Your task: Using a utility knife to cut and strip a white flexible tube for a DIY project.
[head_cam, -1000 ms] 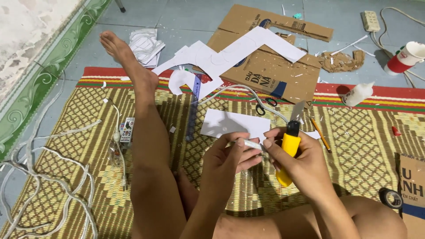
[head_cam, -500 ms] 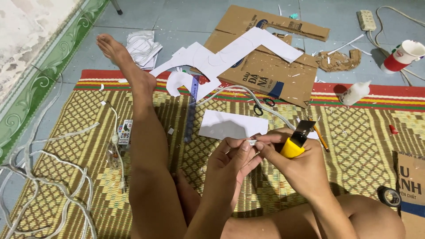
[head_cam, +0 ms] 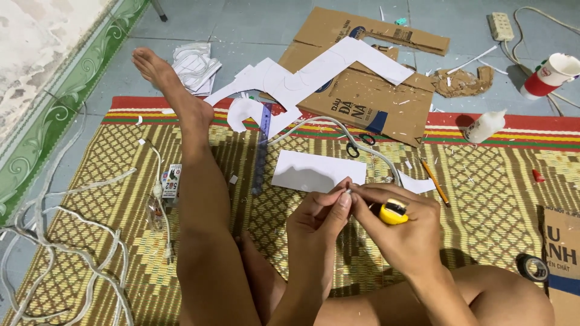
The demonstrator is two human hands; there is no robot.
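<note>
At frame centre, the right hand (head_cam: 402, 226) grips a yellow utility knife (head_cam: 393, 212); the left hand (head_cam: 317, 220) fingertips pinch closed at its tip.

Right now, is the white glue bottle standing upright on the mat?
No, the white glue bottle lies tipped on its side at the red edge of the woven mat, far from both hands.

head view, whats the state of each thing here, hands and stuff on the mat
left hand: fingertips pinched on something tiny, too small to tell
right hand: gripping the yellow utility knife, fingers meeting the left
white paper piece: lying flat on the mat
scissors: lying on the mat, untouched
pencil: lying loose
glue bottle: tipped on its side
paper cup: on its side
</note>
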